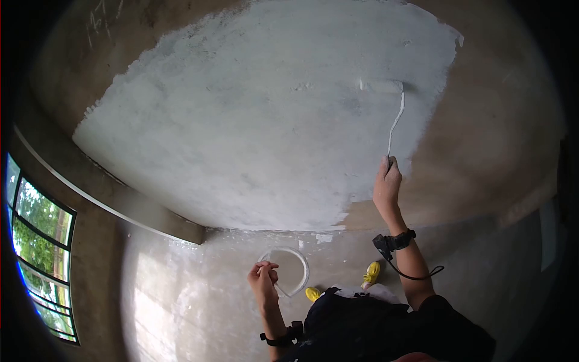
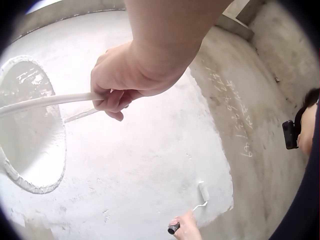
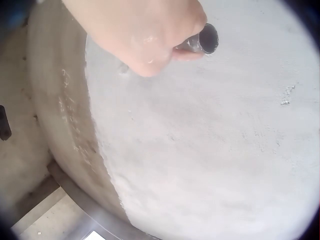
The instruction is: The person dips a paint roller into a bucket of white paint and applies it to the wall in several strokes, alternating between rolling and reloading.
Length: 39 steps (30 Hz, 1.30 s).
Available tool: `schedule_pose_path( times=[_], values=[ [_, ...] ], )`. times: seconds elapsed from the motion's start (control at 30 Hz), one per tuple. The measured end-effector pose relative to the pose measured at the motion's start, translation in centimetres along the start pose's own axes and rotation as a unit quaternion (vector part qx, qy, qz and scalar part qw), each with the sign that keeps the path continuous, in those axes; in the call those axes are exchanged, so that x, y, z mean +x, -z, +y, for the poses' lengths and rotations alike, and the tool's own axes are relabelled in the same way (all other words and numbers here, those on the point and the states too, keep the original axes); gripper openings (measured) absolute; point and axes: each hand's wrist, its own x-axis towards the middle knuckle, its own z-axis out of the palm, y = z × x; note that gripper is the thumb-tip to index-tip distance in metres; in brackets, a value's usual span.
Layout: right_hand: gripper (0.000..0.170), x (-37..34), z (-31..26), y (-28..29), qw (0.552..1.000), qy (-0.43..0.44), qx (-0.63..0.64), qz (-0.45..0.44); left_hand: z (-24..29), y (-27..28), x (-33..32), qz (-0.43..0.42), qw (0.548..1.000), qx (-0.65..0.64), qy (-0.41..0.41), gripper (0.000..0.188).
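Observation:
My right hand (image 1: 388,186) grips the dark handle (image 3: 209,39) of a paint roller (image 1: 383,87), arm raised. The roller's white sleeve lies against the painted wall (image 1: 253,133), toward the right edge of the white area, and its bent wire frame is coated in white. Lower down, my left hand (image 1: 263,282) has its fingers curled round the white bail handle (image 2: 55,101) of a bucket (image 1: 306,268). White paint shows inside the bucket, and its rim (image 2: 37,189) is smeared with it. In the right wrist view the roller's sleeve is mostly hidden behind the hand.
Bare brown wall (image 1: 488,139) borders the white paint on the right. At the left are a concrete ledge (image 1: 108,187) and a window (image 1: 42,229). Yellow shoes (image 1: 372,273) stand on the paint-spotted floor (image 1: 199,289) near the wall's foot.

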Motion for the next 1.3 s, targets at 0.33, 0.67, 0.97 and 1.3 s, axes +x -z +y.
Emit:
schedule_pose_path(
  times=[0.33, 0.67, 0.97, 1.3],
  values=[
    [0.029, 2.5, -1.2, 1.1, 0.997, 0.072, -0.01, -0.026, 0.4, -1.7, -0.2, -0.02, 1.0, 0.01, -0.001, 0.006],
    [0.029, -6.4, 15.6, 1.1, 0.991, -0.036, -0.109, -0.063, 1.7, -3.6, -1.7, 0.003, 1.0, 0.021, -0.002, 0.011],
    [0.03, -6.8, 15.6, 0.3, 0.992, -0.052, -0.088, -0.073, 0.8, -2.4, -0.9, -0.018, 1.0, 0.012, 0.009, 0.007],
    [0.027, 5.4, -2.6, 2.0, 0.995, 0.07, -0.003, -0.071, 0.6, -1.3, -0.2, -0.02, 1.0, 0.011, -0.001, 0.006]
  ],
)
